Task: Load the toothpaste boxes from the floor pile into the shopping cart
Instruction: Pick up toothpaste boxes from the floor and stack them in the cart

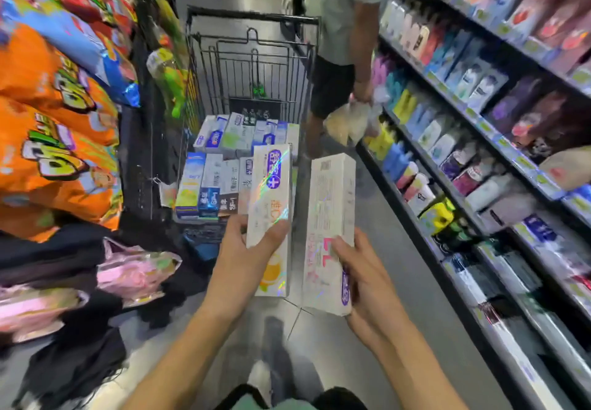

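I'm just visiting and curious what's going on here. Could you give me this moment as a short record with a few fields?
place: shop aisle, stocked shelves on both sides
left hand: grips a white box with an orange picture
right hand: grips a white box with pink print
shopping cart: ahead, already holding rows of toothpaste boxes
bystander: stands right of the cart, holding a bag
floor pile: not in view

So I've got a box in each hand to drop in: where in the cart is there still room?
The near half of the cart is crowded: two rows of toothpaste boxes fill it side to side. Bare room lies behind the far row, against the back grille. The left hand and right hand each hold a box.
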Available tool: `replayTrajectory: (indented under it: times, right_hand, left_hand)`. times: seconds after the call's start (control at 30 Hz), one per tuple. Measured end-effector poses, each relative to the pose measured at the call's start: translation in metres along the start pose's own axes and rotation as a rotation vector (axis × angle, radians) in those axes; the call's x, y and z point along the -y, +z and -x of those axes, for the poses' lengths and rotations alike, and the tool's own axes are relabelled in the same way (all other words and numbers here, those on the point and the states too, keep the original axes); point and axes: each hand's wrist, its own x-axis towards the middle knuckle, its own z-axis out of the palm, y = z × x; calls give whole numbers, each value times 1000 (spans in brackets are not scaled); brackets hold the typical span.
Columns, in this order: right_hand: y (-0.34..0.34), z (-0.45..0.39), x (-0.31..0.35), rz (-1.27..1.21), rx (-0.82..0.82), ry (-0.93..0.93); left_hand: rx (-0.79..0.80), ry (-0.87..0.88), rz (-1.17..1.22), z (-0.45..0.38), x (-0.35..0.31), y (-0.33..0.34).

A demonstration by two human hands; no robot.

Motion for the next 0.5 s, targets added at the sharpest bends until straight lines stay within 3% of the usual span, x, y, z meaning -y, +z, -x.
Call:
replayTrajectory:
  times: [0.17, 0.5]
  right_hand:
    - [38, -55, -10, 77, -61, -6]
    - [43, -172, -3, 338, -139, -21]
  left_hand:
    - [-27, -28, 35, -48, -2, -27]
    - [-81, -104, -41, -162, 2, -20]
